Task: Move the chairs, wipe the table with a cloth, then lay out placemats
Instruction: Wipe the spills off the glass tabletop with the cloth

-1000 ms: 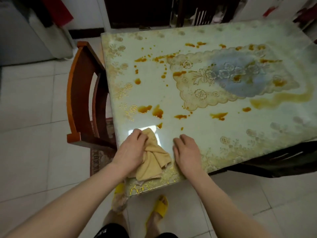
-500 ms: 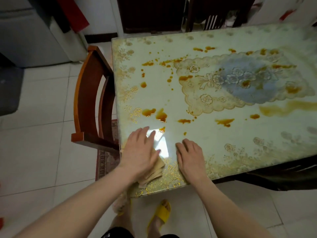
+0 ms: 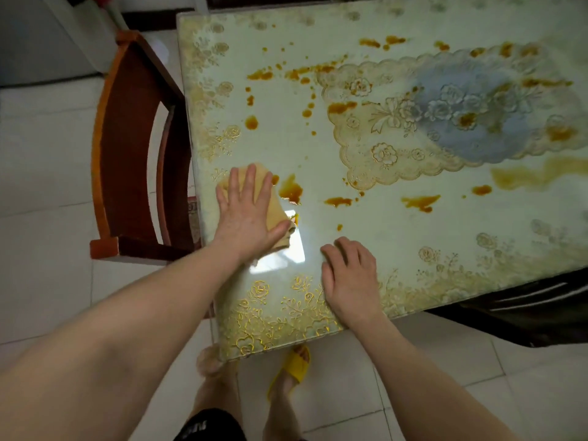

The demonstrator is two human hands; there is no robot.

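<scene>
A glossy table [image 3: 366,256] with a gold floral cover fills the view, spattered with several orange-brown stains [image 3: 291,189]. My left hand [image 3: 246,210] lies flat with straight fingers on a tan cloth [image 3: 276,211], pressing it onto the table near the left edge, right beside a large stain. My right hand [image 3: 348,275] rests palm down on the table close to the near edge, fingers slightly bent and holding nothing. A lace placemat [image 3: 445,119] with a blue centre lies under the clear cover at the right.
A red-brown wooden chair [image 3: 127,148] stands tight against the table's left side. A dark chair [image 3: 525,313] is tucked at the near right edge. White tiled floor [image 3: 44,218] lies all around. My feet in yellow slippers [image 3: 294,367] stand below the near corner.
My left hand has flattened on the cloth and slid it forward, away from the near edge, up to the stains. My right hand has stayed resting on the table.
</scene>
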